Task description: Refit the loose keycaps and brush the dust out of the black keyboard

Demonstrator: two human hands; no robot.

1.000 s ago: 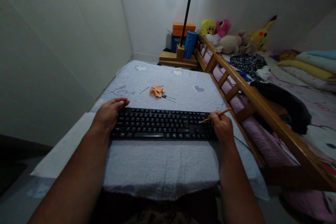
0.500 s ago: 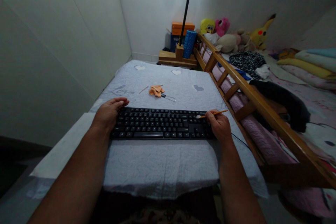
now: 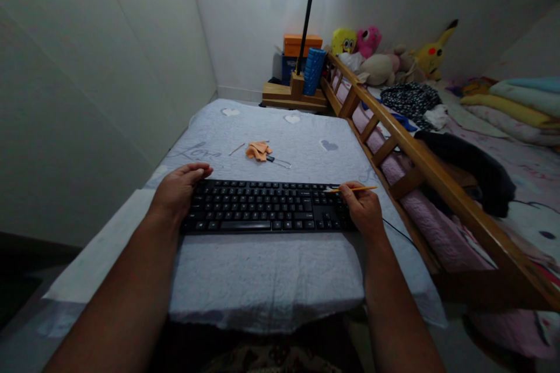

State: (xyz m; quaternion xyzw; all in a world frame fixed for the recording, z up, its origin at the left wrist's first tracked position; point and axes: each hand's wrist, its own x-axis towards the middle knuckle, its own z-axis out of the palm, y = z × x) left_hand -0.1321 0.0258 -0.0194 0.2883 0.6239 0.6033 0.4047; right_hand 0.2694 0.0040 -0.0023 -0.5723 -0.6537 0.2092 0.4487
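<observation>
A black keyboard [image 3: 254, 207] lies flat on the cloth-covered table in front of me. My left hand [image 3: 177, 189] is closed around its left end, with the fingers past the far corner. Between the thumb and fingers of my right hand [image 3: 362, 205] is a thin paintbrush [image 3: 363, 188] with an orange handle. The pale bristles point left and lie over the upper keys, right of the main key block. My right hand covers much of the number pad.
Beyond the keyboard lie a crumpled orange cloth [image 3: 258, 150], a tool with a black handle and wire loop [image 3: 280, 162], and a thin stick [image 3: 237, 149]. A wooden bed rail [image 3: 402, 125] borders the table's right side. A cable [image 3: 400, 231] runs off to the right.
The brush tip has moved slightly up and left, towards the top row of keys, and the handle lies flatter. My left hand stays at the keyboard's left end.
</observation>
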